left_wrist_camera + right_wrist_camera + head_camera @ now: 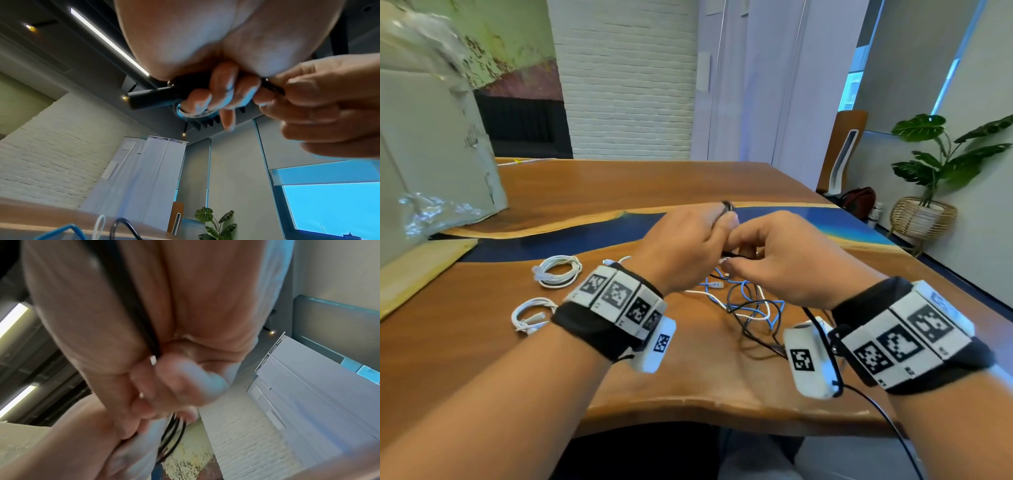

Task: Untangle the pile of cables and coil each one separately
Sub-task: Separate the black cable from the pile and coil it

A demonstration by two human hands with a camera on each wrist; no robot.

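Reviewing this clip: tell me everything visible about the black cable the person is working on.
The black cable is thin, round and rubbery-looking, with a thick black cylindrical plug end. The left hand grips that end with curled fingers, a few small loops already gathered there. The right hand pinches the strand just beside it, above the table. The rest trails down, uncoiled, crossing the blue cable and a white cable in the tangle.

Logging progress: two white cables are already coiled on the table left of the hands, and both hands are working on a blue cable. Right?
Not quite. The head view shows both hands, left and right, holding a black cable; the blue cable lies tangled on the table.
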